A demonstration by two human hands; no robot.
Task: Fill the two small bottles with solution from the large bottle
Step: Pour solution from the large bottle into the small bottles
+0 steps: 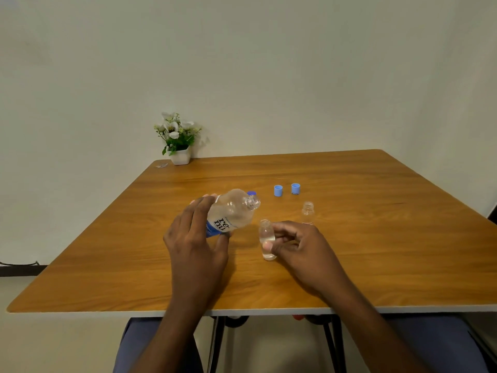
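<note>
So on my feed the left hand (196, 238) is wrapped around the big bottle (231, 211), fingers over the top, thumb underneath. It's clear plastic with a white and blue label reading "renu", clear liquid inside. It's tipped over sideways, open neck pointing right toward the right hand (298, 246).

That hand pinches the small bottle (266, 238) between thumb and fingertips. It's clear, uncapped and leaning a bit, with its mouth just below and right of the big bottle's neck. Looks like some clear liquid sits low inside. Can't tell if its base touches the table (349, 265).

Just past the right hand the second small bottle (308, 212) stands upright and open. Further out sit two light blue caps (278, 190) side by side. A dark blue cap (251, 193) peeks out behind the big bottle's neck.

The table is orange-brown woodgrain with a pale edge and dark legs. Way beyond the left hand, at the far corner, a white pot (180, 157) of white flowers sits against a plain off-white wall (295, 63).
</note>
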